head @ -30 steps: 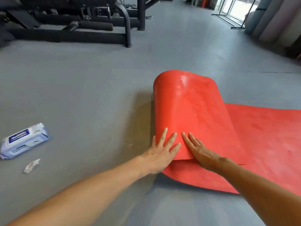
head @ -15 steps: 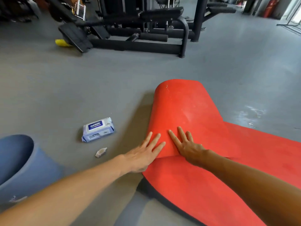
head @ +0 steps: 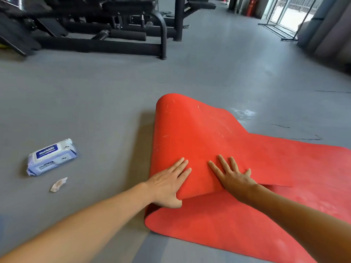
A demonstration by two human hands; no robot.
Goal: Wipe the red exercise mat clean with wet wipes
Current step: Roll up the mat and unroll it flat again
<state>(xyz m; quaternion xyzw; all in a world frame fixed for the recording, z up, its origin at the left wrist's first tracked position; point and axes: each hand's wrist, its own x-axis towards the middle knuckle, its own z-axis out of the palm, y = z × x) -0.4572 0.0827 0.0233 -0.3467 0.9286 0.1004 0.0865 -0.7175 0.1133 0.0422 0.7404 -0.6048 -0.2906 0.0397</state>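
Head view: the grey floor (head: 114, 95) fills most of the scene and is cut off on every side. Black gym equipment (head: 106, 29) is seen far beyond the red exercise mat (head: 237, 224), with its upper parts lost past the top edge; a red cylinder (head: 251, 6) further back is too small to be made out. The mat is spread on the floor to the right, where it is cut off by the picture's edge. Its end has been folded back over itself into a raised hump (head: 190, 133), so the mat surface under the fold is hidden; faint pale scuffs are seen on the hump. The left hand (head: 169, 185) is laid flat on the fold's near left edge with fingers straight, gripping nothing. The right hand (head: 231, 175) is pressed flat on the fold just beside it, fingers spread and likewise released; the two hands are not touching. Left of the mat, well apart from it, a wet wipes pack (head: 51, 156) is lying on the floor with its lid closed, so its contents cannot be seen and its label is too blurred to read. A crumpled used wipe (head: 58, 185) is lying near the pack, on its near side.
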